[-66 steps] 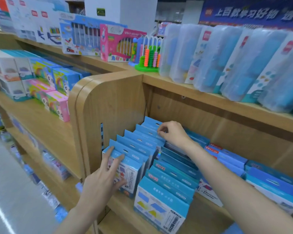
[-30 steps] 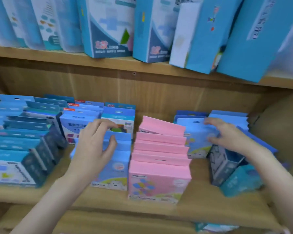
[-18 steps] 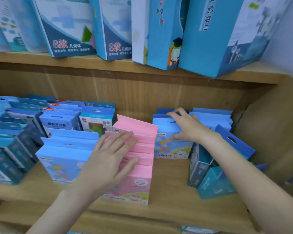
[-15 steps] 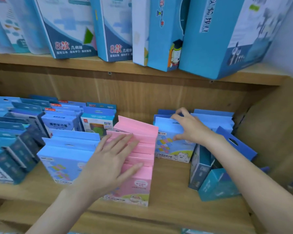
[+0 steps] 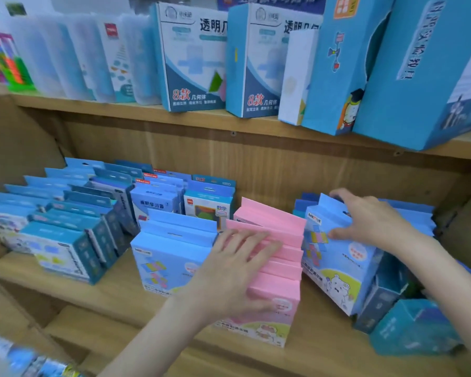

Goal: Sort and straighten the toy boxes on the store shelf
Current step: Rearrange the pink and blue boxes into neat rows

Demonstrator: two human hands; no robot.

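Flat, open left hand (image 5: 237, 270) steadies pink cardboard toy boxes (image 5: 272, 257); right hand (image 5: 370, 221) grips a light-blue box (image 5: 335, 265). Seat it upright, flush.

Bare shelf board (image 5: 114, 292) at lower center-left gives free room; pink boxes (image 5: 275, 270) and tipped teal boxes (image 5: 408, 325) at lower right block.

On the lower shelf (image 5: 125, 292), bear-printed boxes (image 5: 335, 268) stand right of the flat-topped row (image 5: 276, 257), a second row (image 5: 172, 251) left, further rows (image 5: 74, 227) beyond, tall boxes (image 5: 193, 58) above.
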